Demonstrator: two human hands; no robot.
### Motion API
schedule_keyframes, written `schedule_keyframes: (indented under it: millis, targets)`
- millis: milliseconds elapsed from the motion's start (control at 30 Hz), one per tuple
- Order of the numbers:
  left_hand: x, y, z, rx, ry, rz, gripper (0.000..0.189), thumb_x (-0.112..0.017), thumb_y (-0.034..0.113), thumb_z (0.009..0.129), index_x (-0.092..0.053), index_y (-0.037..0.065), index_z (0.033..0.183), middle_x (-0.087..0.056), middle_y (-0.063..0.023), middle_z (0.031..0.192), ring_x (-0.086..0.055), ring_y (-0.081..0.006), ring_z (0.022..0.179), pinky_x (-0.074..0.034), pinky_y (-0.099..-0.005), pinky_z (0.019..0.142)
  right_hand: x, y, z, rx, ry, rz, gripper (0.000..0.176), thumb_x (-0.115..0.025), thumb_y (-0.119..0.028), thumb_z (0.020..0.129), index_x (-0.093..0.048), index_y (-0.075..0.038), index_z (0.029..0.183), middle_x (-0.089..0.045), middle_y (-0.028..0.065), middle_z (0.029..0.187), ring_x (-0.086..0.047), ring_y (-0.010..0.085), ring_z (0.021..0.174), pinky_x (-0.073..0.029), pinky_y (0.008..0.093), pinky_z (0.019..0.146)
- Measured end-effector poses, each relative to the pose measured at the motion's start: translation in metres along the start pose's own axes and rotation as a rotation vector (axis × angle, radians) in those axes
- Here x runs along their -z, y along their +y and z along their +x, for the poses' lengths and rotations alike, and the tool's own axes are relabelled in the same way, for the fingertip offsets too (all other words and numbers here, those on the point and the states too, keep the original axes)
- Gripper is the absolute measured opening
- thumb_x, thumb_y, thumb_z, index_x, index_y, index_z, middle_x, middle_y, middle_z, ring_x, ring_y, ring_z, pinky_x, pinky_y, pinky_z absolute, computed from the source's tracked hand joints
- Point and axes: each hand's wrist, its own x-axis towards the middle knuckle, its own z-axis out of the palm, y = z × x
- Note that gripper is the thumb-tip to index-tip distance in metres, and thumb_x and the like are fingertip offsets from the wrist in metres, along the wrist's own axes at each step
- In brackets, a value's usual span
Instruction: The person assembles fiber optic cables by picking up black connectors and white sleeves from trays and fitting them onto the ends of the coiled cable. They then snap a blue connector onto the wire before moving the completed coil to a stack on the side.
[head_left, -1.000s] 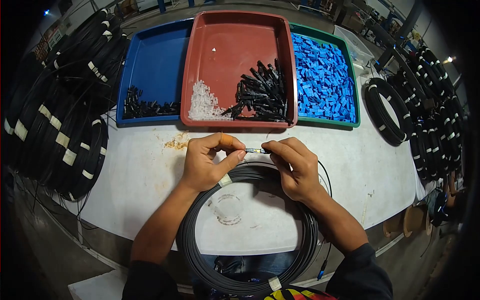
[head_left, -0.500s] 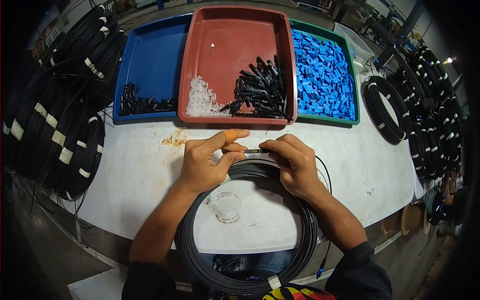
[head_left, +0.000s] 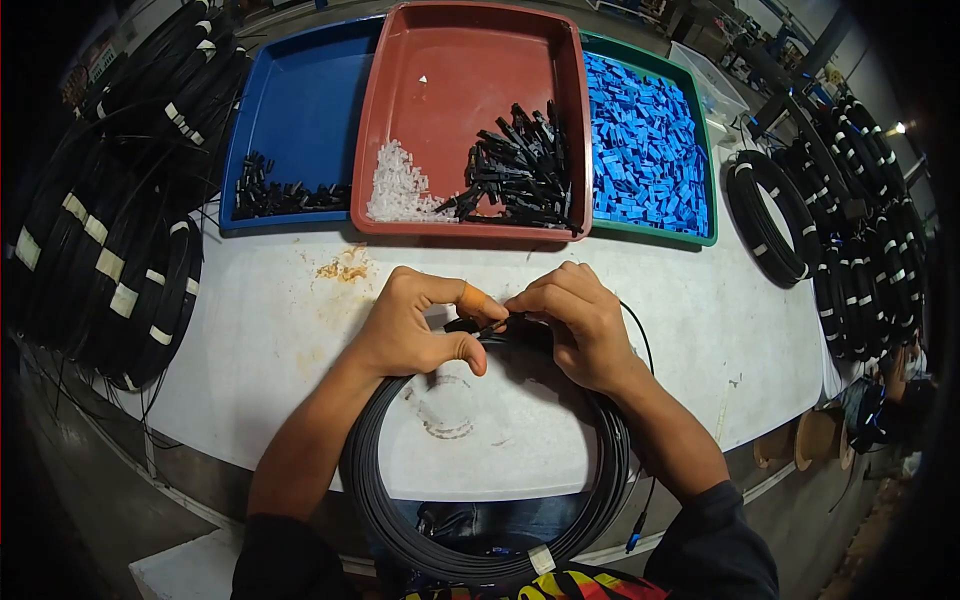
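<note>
A white worktable (head_left: 700, 330) carries three trays at its far edge: a blue plastic tray (head_left: 300, 100) with small black parts (head_left: 280, 195), a red plastic tray (head_left: 450, 80) with white bits (head_left: 395, 195) and black connector housings (head_left: 520, 175), and a green tray (head_left: 650, 236) full of blue pieces (head_left: 640, 150). Bundled black cable coils (head_left: 110, 200) are stacked at both sides. At the near edge lies a large black cable coil (head_left: 360, 475). Above its far arc, the left hand (head_left: 415, 330) and the right hand (head_left: 575, 325) meet, the fingertips of both pinched tight on a small black connector piece (head_left: 480, 325). An orange finger cot (head_left: 472, 297) covers the left index finger.
</note>
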Motion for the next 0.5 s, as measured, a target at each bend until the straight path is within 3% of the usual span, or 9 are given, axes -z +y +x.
schedule_keyframes:
  millis: [167, 233, 367, 433, 500]
  targets:
    - [-0.0004, -0.0058, -0.0041, 0.118, -0.005, -0.086, 0.041, -0.099, 0.008, 0.056, -0.078, -0.003, 0.09, -0.078, -0.0137, 0.086, -0.076, -0.0197, 0.083, -0.06, -0.03, 0.078, -0.0017, 0.0007, -0.0008, -0.009, -0.018, 0.13, 0.032, -0.068, 0.011, 0.069, -0.073, -0.007, 0.095, -0.064, 0.0062, 0.083, -0.061, 0.0278, 0.079, -0.045, 0.0381, 0.074]
    - [-0.0014, -0.0051, -0.0039, 0.109, 0.013, -0.153, 0.037, -0.094, -0.002, 0.057, -0.08, -0.003, 0.091, -0.079, -0.0115, 0.083, -0.073, -0.0124, 0.076, -0.057, -0.026, 0.073, -0.002, -0.0003, -0.0016, -0.017, -0.019, 0.137, 0.032, -0.068, 0.011, 0.069, -0.073, -0.006, 0.095, -0.064, 0.0071, 0.083, -0.062, 0.0286, 0.08, -0.047, 0.0386, 0.074]
    - [-0.0025, -0.0065, -0.0045, 0.079, 0.029, -0.137, 0.035, -0.094, -0.003, 0.059, -0.08, -0.003, 0.091, -0.079, -0.0122, 0.083, -0.073, -0.0119, 0.075, -0.057, -0.0255, 0.072, -0.0038, -0.0005, -0.0039, -0.059, -0.02, 0.178, 0.033, -0.067, 0.013, 0.068, -0.072, -0.004, 0.096, -0.064, 0.0092, 0.083, -0.063, 0.0307, 0.08, -0.051, 0.0393, 0.073]
    - [-0.0016, -0.0046, -0.0038, 0.126, 0.003, -0.111, 0.038, -0.098, 0.01, 0.059, -0.078, -0.004, 0.088, -0.078, -0.015, 0.085, -0.076, -0.0206, 0.08, -0.061, -0.0306, 0.074, -0.0044, -0.0006, -0.0042, -0.064, -0.012, 0.176, 0.033, -0.066, 0.013, 0.068, -0.072, -0.004, 0.096, -0.064, 0.0094, 0.083, -0.063, 0.0309, 0.08, -0.051, 0.0394, 0.072]
    - [-0.0028, -0.0063, -0.0046, 0.142, 0.017, -0.119, 0.037, -0.098, 0.01, 0.06, -0.078, -0.004, 0.088, -0.078, -0.015, 0.084, -0.076, -0.0203, 0.08, -0.061, -0.0305, 0.073, -0.0042, -0.0007, -0.0038, -0.065, -0.005, 0.172, 0.034, -0.066, 0.013, 0.068, -0.072, -0.003, 0.096, -0.064, 0.0097, 0.083, -0.063, 0.0312, 0.079, -0.051, 0.0394, 0.072]
